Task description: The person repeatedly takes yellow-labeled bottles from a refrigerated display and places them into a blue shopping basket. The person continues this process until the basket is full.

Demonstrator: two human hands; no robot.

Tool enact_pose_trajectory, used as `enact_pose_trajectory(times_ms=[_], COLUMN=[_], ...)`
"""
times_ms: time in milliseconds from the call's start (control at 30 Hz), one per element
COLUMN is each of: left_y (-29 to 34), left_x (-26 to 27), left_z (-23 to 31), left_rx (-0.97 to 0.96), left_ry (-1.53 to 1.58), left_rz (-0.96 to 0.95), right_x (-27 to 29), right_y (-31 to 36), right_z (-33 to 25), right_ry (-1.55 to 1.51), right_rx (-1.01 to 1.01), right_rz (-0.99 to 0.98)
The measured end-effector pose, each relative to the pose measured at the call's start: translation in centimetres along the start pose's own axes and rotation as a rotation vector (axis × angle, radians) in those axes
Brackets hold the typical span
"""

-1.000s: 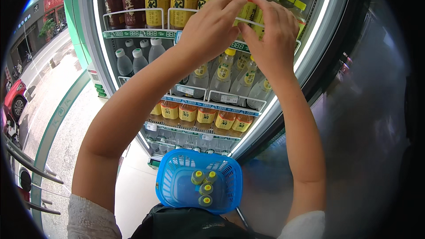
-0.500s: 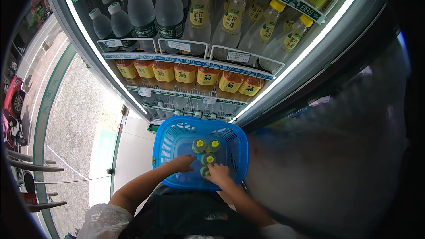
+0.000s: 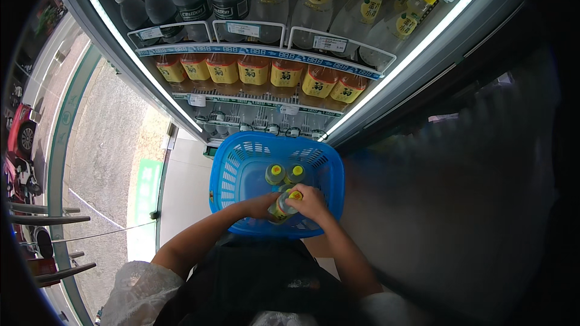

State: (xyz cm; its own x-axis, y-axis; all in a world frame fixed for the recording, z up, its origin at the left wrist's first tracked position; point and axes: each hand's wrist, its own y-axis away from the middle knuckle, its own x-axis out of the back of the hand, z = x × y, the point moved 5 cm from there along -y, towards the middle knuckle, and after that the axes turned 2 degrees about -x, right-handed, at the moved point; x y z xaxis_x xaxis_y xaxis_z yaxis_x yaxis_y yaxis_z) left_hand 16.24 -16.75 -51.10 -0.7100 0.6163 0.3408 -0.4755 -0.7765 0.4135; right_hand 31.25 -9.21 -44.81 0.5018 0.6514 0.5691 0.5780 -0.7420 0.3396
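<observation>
A blue plastic basket (image 3: 219,205) with slotted walls is in front of my body, below the open fridge. Over its near part, my right hand (image 3: 311,202) is closed round the top of a clear bottle (image 3: 279,213) with a yellow cap and a yellow label, which is tilted. My left hand (image 3: 261,206) grips the same bottle from the left, low down; its fingertips are partly hidden. Two more yellow-capped bottles, a left one (image 3: 275,175) and a right one (image 3: 295,174), stand in the basket just beyond. Another bottle is partly hidden beside my right hand.
The lit fridge holds clear water bottles (image 3: 192,0), yellow-labelled bottles (image 3: 317,0) and a row of amber drinks (image 3: 254,71), behind wire shelf guards (image 3: 338,45). Dark glass (image 3: 435,205) is on the right. Outside on the left are pavement and a red car (image 3: 23,130).
My right hand has taken hold of a bottle and lifted and tilted it. My left hand has come in to its side. The fridge and basket appear higher in view.
</observation>
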Motion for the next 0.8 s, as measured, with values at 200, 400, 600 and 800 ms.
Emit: enact_pose_trajectory(times_ms=[200,400,600,800], left_y=[1.4,2.1,4.8,9.6], left_x=[5.8,9.4,15.1,22.9], left_z=[6.4,10.9,21.2,36.0], left_rx=[-0.036,-0.147,-0.361,-0.672], left_ry=[0.225,0.411,-0.051,-0.336], left_rz=[0.112,0.142,0.392,0.646], right_x=[4.6,7.1,14.5,25.7], right_y=[-0.7,0.5,4.0,8.2], right_z=[-1.9,-5.3,-15.2,-28.1], right_ry=[-0.802,-0.778,0.038,0.044], right_rx=[-0.043,0.1,0.427,0.67], right_rz=[0.214,0.296,0.519,0.675])
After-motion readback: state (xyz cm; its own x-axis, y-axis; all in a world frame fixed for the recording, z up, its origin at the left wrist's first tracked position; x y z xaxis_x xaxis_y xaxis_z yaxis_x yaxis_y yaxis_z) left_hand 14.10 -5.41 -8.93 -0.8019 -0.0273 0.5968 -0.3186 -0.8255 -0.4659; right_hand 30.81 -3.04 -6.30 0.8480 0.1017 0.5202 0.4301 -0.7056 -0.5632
